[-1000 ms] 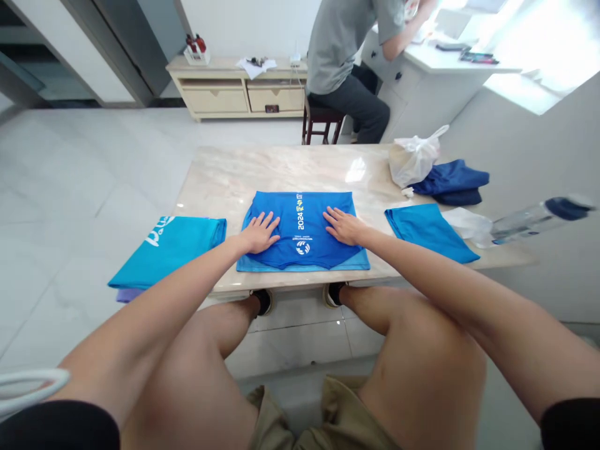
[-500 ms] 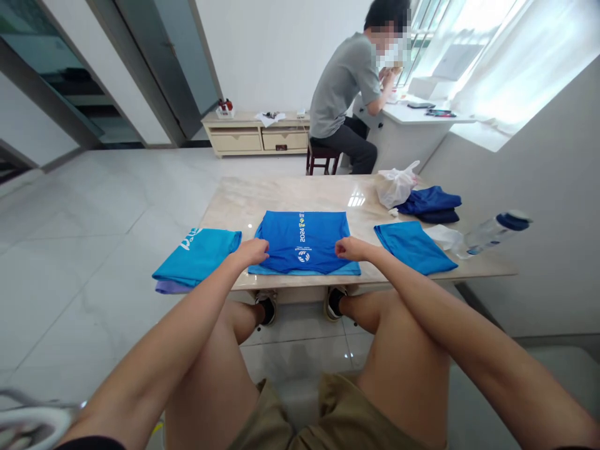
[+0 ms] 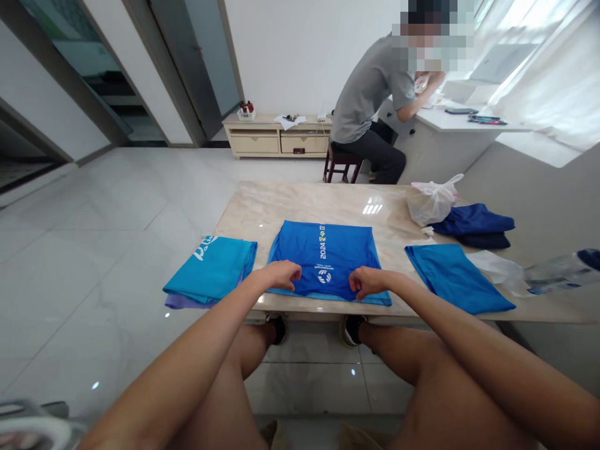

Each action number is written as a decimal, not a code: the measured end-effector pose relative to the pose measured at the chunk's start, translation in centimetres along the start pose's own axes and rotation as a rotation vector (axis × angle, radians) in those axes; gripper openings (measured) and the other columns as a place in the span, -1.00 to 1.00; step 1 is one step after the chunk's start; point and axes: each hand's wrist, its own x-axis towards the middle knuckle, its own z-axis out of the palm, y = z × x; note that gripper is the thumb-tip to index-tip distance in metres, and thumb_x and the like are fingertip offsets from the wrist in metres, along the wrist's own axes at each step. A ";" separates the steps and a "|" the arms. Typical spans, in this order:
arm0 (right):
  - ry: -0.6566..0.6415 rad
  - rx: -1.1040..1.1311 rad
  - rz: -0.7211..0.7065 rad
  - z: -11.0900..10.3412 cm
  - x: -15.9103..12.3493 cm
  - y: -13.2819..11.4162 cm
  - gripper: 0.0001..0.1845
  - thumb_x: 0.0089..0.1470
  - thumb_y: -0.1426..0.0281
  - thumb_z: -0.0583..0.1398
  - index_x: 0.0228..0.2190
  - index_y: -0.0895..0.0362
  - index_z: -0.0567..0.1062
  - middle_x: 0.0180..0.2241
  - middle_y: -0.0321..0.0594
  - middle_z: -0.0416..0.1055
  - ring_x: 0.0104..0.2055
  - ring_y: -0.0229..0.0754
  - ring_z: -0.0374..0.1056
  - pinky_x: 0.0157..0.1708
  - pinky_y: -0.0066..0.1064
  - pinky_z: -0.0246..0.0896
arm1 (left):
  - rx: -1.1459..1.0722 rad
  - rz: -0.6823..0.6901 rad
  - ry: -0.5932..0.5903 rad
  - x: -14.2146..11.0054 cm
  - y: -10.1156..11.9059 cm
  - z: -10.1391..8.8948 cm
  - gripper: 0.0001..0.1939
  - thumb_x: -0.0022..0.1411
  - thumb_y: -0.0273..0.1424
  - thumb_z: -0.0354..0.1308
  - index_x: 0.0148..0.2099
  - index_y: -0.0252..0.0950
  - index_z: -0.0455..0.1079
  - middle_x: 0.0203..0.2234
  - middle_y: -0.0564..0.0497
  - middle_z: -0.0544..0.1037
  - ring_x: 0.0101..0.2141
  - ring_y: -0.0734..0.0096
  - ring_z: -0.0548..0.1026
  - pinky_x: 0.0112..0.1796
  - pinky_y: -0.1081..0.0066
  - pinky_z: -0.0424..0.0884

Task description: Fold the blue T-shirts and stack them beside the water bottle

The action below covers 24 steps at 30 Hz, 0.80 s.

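A folded blue T-shirt [image 3: 337,244] with white and yellow print lies on the table in front of me, a lighter blue layer showing along its near edge. My left hand [image 3: 283,275] is closed on the shirt's near left part, fingers pinched on the fabric. On the near right part my right hand [image 3: 367,281] pinches the same shirt. A folded turquoise shirt [image 3: 220,269] with white lettering lies left of my left hand, over a purple cloth [image 3: 187,302]. Right of my right hand is another folded blue cloth [image 3: 457,278].
The marble-look table [image 3: 300,197] also holds a white plastic bag [image 3: 431,203], dark blue clothes [image 3: 475,222], tissue [image 3: 497,269] and a clear bottle [image 3: 560,275] at the right. Beyond it a person [image 3: 370,94] sits at a white desk. A low cabinet [image 3: 257,144] stands against the wall.
The view has shifted, so the table appears lower and further right. Both hands stay at the shirt's near part and sit a little closer together.
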 end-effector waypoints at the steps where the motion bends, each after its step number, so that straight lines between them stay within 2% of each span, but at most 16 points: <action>1: -0.015 -0.003 0.002 0.1 0.1 -0.1 -0.67 -0.07 0.37 0.52 -0.20 0.13 0.72 -0.22 -0.21 0.63 -0.23 -0.12 0.50 -0.34 -0.45 0.21 | 0.018 -0.013 -0.014 0.0 0.3 0.1 -0.57 0.17 -0.29 0.49 0.09 -0.16 0.59 0.04 -0.07 0.71 0.04 0.07 0.64 -0.13 0.38 0.47; 4: -0.021 -0.041 0.027 0.3 0.4 -0.8 -0.79 -0.01 0.47 0.43 -0.24 0.16 0.75 -0.26 -0.21 0.65 -0.29 -0.15 0.47 -0.36 -0.44 0.19 | 0.052 -0.031 -0.063 0.1 0.7 0.7 -0.50 0.14 -0.30 0.54 0.12 -0.15 0.58 0.04 -0.04 0.71 0.03 0.08 0.65 -0.11 0.39 0.47; 7: -0.009 -0.058 0.043 0.2 0.3 -1.4 -0.78 0.02 0.54 0.33 -0.28 0.16 0.76 -0.29 -0.22 0.66 -0.34 -0.19 0.44 -0.35 -0.44 0.22 | 0.050 -0.036 -0.026 -0.1 0.6 1.4 -0.51 0.18 -0.34 0.52 0.15 -0.16 0.56 0.08 -0.06 0.69 0.05 0.08 0.65 -0.10 0.38 0.47; 12: 0.004 -0.053 0.151 -0.3 0.1 -0.8 -0.77 -0.07 0.46 0.46 -0.27 0.14 0.77 -0.30 -0.18 0.66 -0.33 -0.13 0.47 -0.33 -0.41 0.28 | -0.002 -0.076 0.044 -0.4 0.0 1.9 -0.47 0.18 -0.38 0.51 0.18 -0.23 0.53 0.11 -0.12 0.67 0.05 0.08 0.64 -0.10 0.38 0.48; 15: 0.056 -0.013 0.194 -0.2 0.1 0.0 -0.76 -0.13 0.51 0.47 -0.31 0.15 0.76 -0.31 -0.17 0.66 -0.31 -0.12 0.50 -0.31 -0.42 0.30 | -0.015 -0.112 0.037 -0.4 0.0 1.9 -0.56 0.14 -0.41 0.52 0.07 -0.23 0.59 0.04 -0.12 0.70 0.04 0.06 0.65 -0.09 0.36 0.50; 19: 0.076 0.048 0.214 0.0 -0.1 0.5 -0.85 -0.12 0.56 0.42 -0.39 0.17 0.74 -0.37 -0.18 0.65 -0.31 -0.09 0.54 -0.28 -0.41 0.36 | 0.055 -0.144 -0.034 -0.5 0.4 1.8 -0.76 0.12 -0.49 0.47 -0.13 -0.20 0.66 -0.07 -0.10 0.74 0.00 0.03 0.68 -0.09 0.34 0.53; 22: 0.081 0.159 0.223 -0.5 -0.7 1.0 -0.93 0.00 0.48 0.43 -0.38 0.19 0.74 -0.37 -0.15 0.67 -0.34 -0.11 0.56 -0.31 -0.44 0.36 | 0.118 -0.168 -0.081 -0.4 1.3 1.4 -0.78 0.10 -0.53 0.45 -0.18 -0.20 0.68 -0.09 -0.12 0.76 -0.04 0.03 0.70 -0.09 0.33 0.54; 24: 0.150 0.184 0.242 -1.1 -1.1 1.7 -0.88 0.16 0.41 0.38 -0.35 0.20 0.74 -0.35 -0.09 0.68 -0.33 -0.10 0.58 -0.31 -0.44 0.36 | 0.148 -0.169 -0.061 0.0 2.6 0.8 -0.79 0.11 -0.53 0.45 -0.18 -0.20 0.69 -0.08 -0.15 0.76 -0.03 0.01 0.71 -0.05 0.31 0.56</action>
